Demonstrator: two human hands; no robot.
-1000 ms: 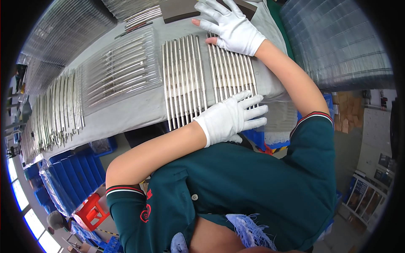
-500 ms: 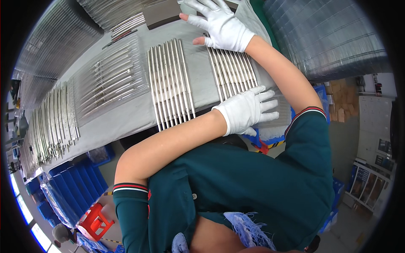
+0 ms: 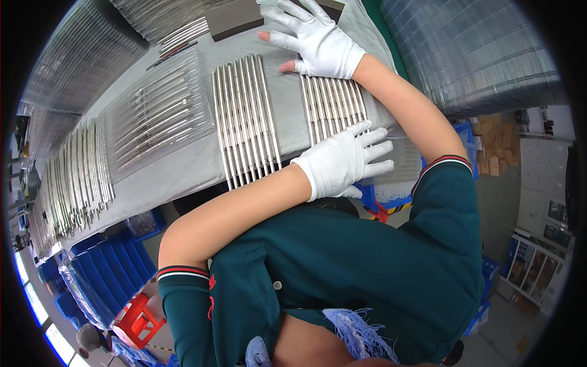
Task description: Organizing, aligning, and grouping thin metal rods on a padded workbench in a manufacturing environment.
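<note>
Several slim rods (image 3: 334, 101) (v. shiny)

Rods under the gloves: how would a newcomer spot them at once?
Find the grey cloth. At its right lie silver rods, right hand over their far ends, left hand over the near. Only this row has a hand at each end.

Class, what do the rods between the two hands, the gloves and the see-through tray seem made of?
Rods: probably polished metal, given bright silvery highlights. Gloves: likely matte white fabric, softly creased. Tray: apparently clear, glossy plastic, transparent with glinting edges.
</note>
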